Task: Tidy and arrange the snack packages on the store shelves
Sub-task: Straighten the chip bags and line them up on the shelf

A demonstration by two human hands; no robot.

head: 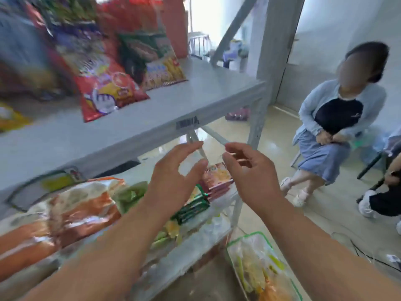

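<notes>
My left hand (173,172) and my right hand (249,170) hover side by side in front of the grey shelf unit, fingers relaxed and loosely bent, holding nothing. Just beyond them on the lower shelf (195,242) lie a stack of pink-red packets (217,179), a green packet (193,208) and large orange-and-white bags (71,213). On the upper shelf (152,114) lean a red chip bag (108,92), a yellow-and-blue bag (162,72) and several more blurred snack bags behind them.
A clear bag with a green edge (260,270) sits low at the shelf's right end. A person sits on a chair (334,127) to the right; another person's shoe and leg (375,203) show at the far right edge. Cables (364,255) lie on the tiled floor.
</notes>
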